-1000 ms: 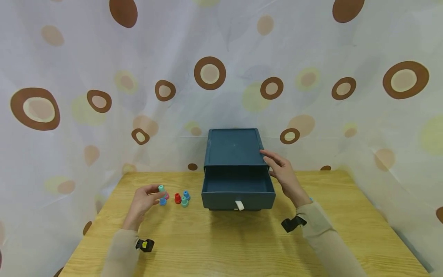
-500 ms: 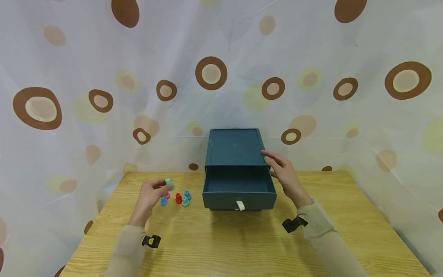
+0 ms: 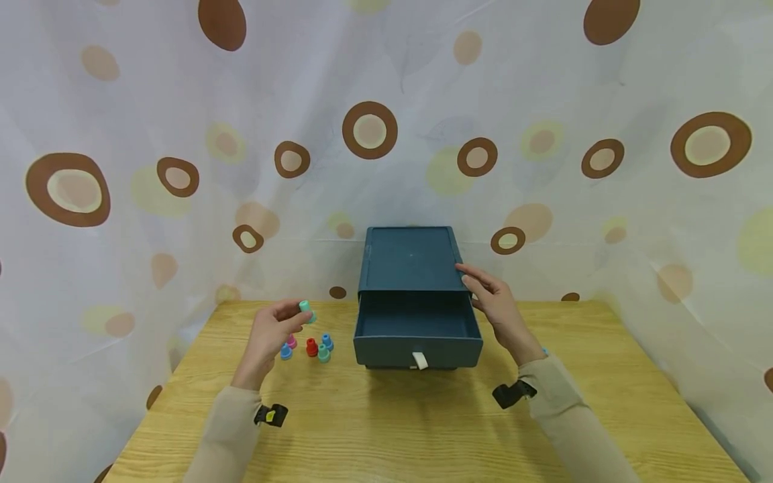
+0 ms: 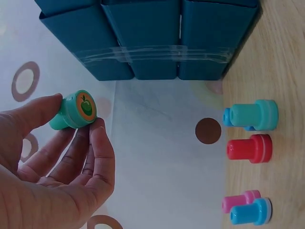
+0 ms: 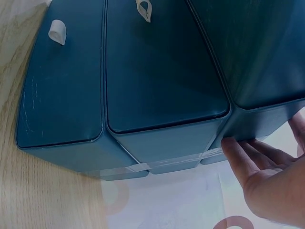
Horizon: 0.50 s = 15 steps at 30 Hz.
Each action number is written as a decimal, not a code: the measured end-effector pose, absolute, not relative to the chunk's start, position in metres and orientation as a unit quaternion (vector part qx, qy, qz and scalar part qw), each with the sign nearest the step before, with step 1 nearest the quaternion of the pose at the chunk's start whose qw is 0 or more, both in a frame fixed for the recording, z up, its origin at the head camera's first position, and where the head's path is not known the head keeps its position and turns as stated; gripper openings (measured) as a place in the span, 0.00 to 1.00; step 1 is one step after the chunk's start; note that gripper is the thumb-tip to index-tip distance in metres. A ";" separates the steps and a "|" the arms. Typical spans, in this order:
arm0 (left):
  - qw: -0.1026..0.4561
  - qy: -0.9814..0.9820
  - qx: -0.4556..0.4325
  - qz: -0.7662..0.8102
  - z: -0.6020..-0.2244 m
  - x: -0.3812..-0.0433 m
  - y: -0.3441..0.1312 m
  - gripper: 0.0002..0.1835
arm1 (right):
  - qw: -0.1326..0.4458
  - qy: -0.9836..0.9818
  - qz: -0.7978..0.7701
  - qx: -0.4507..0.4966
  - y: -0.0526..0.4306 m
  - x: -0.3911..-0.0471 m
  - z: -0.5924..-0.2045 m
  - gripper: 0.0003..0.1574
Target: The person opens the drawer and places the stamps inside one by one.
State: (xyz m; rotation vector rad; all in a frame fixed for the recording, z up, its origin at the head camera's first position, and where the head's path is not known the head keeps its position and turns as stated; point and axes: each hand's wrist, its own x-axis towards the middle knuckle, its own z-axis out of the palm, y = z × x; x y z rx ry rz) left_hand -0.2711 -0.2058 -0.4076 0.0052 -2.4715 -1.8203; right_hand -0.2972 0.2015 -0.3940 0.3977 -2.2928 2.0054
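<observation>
My left hand pinches a turquoise toy stamp above the table, left of the drawer cabinet. In the left wrist view the green apple picture on the stamp's end shows. My right hand rests with extended fingers against the right side of the dark blue cabinet. The cabinet's top drawer is pulled out, with a bare inside. On the table beneath the left hand stand a red stamp, a green stamp, a pink stamp and two blue ones, one partly hidden in the left wrist view.
A pale wooden table carries everything, and a patterned cloth hangs behind it. Two lower drawers sit closed below the open one, with white pull tabs. A small blue thing peeks out behind the right wrist.
My left hand has lifted the turquoise stamp from above the other stamps and carried it up and to the right, towards the cabinet. The right hand stays at the cabinet's side.
</observation>
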 end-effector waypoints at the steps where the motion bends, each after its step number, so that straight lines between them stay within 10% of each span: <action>1: 0.035 -0.804 -0.001 -0.594 -0.406 -0.271 -0.205 0.23 | 0.034 -0.746 0.652 0.129 0.201 -0.297 -0.394 0.35; 15: 0.062 -0.800 -0.056 -0.594 -0.389 -0.271 -0.181 0.20 | 0.031 -0.747 0.652 0.131 0.202 -0.298 -0.394 0.35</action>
